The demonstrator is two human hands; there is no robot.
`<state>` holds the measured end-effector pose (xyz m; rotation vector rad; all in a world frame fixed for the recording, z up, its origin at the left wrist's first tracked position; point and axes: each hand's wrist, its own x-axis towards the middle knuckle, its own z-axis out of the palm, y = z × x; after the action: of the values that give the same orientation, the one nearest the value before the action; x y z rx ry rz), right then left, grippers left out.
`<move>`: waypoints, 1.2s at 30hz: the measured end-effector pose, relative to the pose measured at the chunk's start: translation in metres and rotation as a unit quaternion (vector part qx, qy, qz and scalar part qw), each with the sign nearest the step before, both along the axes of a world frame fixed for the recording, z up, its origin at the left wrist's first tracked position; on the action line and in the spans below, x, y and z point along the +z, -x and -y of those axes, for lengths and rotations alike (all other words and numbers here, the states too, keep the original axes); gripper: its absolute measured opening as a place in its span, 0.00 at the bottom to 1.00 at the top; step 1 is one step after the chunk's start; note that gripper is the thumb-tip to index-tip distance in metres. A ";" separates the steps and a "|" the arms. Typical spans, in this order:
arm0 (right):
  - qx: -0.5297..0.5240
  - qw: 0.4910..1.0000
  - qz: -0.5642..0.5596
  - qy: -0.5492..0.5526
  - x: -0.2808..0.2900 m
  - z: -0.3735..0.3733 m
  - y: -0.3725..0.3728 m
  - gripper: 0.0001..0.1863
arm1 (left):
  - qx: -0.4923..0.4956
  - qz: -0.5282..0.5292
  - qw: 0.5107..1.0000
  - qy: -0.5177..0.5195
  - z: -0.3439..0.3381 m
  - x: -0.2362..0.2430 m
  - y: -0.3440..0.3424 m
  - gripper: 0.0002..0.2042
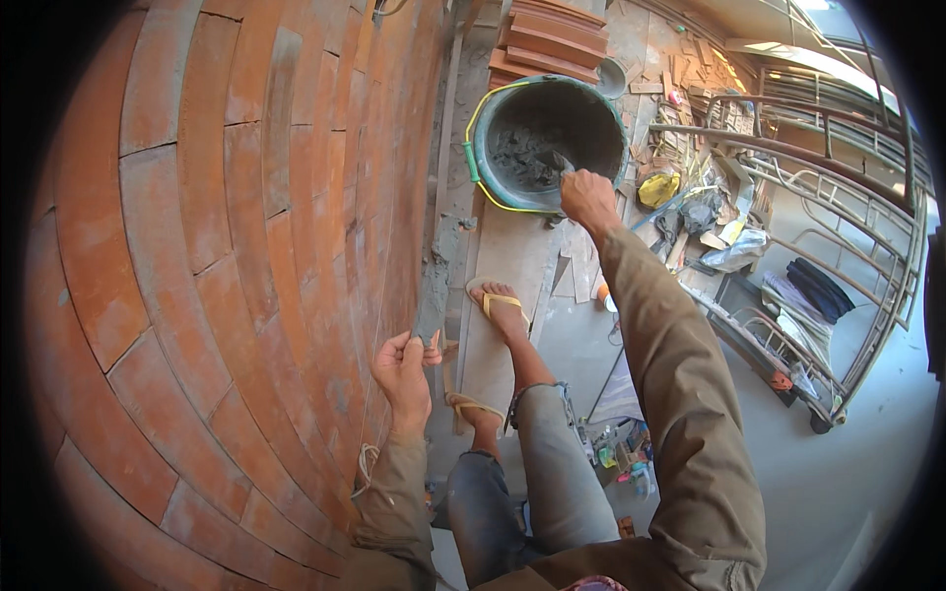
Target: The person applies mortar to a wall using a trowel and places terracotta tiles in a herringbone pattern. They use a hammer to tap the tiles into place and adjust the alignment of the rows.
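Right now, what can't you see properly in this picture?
From the head view:
Trowel: its handle is hidden by the right hand.
Bucket: grey mortar covers its bottom.
Left hand: whether it pinches something is too small to tell.
Reddish tile stack: cut off by the top edge.

Dark bucket (pixel 595 116) — grey mortar (pixel 517 150), trowel (pixel 561 162) inside

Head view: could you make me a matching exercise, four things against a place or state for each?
Things
1. right hand
2. left hand
3. bucket
4. sandals

Places or states
A. worn on the feet
B. fingers curled, near the reddish wall
C. gripping a trowel
D. grey mix inside

Pairs: 1-C, 2-B, 3-D, 4-A
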<state>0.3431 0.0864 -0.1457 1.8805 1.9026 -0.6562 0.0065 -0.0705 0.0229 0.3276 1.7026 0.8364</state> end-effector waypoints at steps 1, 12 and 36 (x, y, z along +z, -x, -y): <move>0.009 1.000 0.014 -0.016 -0.017 -0.006 -0.001 0.14 | -0.002 -0.004 1.000 0.006 0.007 0.001 0.002 0.07; 0.113 0.994 0.001 0.003 -0.078 -0.003 0.025 0.14 | 0.021 -0.009 0.999 0.043 0.060 0.005 0.007 0.07; 0.189 0.978 0.087 -0.011 -0.069 -0.041 -0.036 0.13 | 0.041 -0.008 0.998 0.053 0.058 -0.003 0.005 0.07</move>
<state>0.3791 0.1271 -0.2142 1.4700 2.0752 -0.3381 0.0013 -0.1289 0.0196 0.1932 1.7771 0.8006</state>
